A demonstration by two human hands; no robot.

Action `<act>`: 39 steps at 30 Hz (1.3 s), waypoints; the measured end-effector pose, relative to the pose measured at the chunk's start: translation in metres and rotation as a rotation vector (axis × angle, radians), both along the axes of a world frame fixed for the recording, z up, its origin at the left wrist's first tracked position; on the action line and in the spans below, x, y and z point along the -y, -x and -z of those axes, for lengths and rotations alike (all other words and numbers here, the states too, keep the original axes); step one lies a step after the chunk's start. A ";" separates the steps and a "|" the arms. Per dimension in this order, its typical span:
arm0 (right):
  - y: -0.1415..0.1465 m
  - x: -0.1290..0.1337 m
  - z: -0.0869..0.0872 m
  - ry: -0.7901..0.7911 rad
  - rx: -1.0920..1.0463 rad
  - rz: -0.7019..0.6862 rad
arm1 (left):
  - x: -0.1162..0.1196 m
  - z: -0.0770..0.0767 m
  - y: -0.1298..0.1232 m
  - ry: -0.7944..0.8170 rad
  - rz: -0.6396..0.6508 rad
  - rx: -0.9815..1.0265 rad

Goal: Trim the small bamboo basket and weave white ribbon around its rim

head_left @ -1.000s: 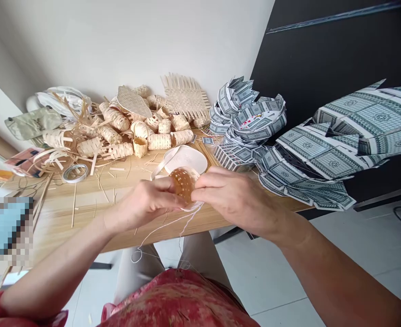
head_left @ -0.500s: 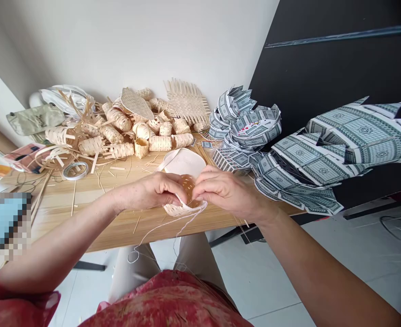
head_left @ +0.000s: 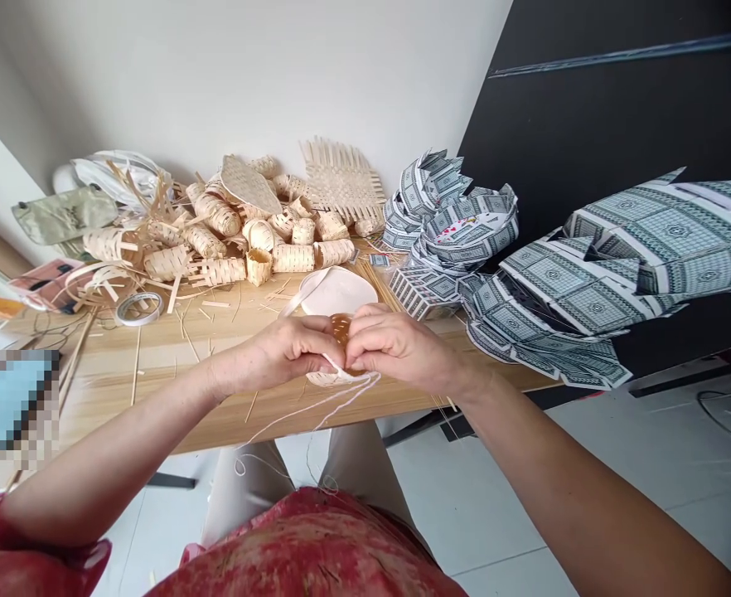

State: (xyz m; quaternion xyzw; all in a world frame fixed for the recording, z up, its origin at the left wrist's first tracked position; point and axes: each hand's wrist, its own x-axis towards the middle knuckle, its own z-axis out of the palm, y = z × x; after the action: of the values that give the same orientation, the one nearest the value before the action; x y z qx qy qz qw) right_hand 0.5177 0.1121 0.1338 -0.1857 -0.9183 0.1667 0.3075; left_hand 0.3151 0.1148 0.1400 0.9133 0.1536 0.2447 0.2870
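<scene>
Between my two hands a small woven basket shows its brown inside, with a pale band along its near rim. My left hand is closed, thumb and fingers pinching the basket's rim. Right beside it, my right hand is also closed, its fingertips pinched at the same rim; they hide what exactly they grip. White thread runs from the rim in loose strands down over the table edge to my lap. Behind the basket, a pale pink oval piece with a strap lies on the tabletop.
Many small woven cylinders are heaped against the wall with a flat woven mat. Folded playing-card structures stand at the right. A tape roll, loose strips and a green pouch occupy the left of the wooden table.
My right hand has moved slightly left and closer to my left hand at the rim. More of the basket is covered now. The thread strands have shifted a little.
</scene>
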 end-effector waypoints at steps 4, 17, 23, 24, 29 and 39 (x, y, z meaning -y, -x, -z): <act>0.001 -0.001 -0.003 0.079 0.025 -0.004 | -0.003 0.000 0.001 0.025 0.002 -0.007; 0.007 -0.013 -0.013 0.012 0.134 -0.061 | -0.005 0.001 0.007 -0.063 -0.043 -0.018; 0.009 -0.011 -0.019 0.020 0.173 0.047 | -0.003 0.000 0.011 -0.200 -0.076 -0.007; 0.009 -0.011 -0.020 0.011 0.173 0.057 | -0.002 0.000 0.011 -0.224 -0.080 -0.003; 0.012 -0.016 -0.013 -0.124 0.174 0.028 | 0.000 -0.004 0.011 -0.297 -0.095 0.008; 0.017 -0.008 -0.017 -0.324 0.225 0.127 | 0.003 -0.001 0.016 -0.338 -0.200 0.000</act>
State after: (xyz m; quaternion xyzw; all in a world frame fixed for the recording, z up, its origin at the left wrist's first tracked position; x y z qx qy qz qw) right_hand 0.5010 0.1202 0.1511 -0.2086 -0.9481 -0.0245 0.2387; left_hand 0.2993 0.1119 0.1412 0.9287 0.2004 0.2943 0.1036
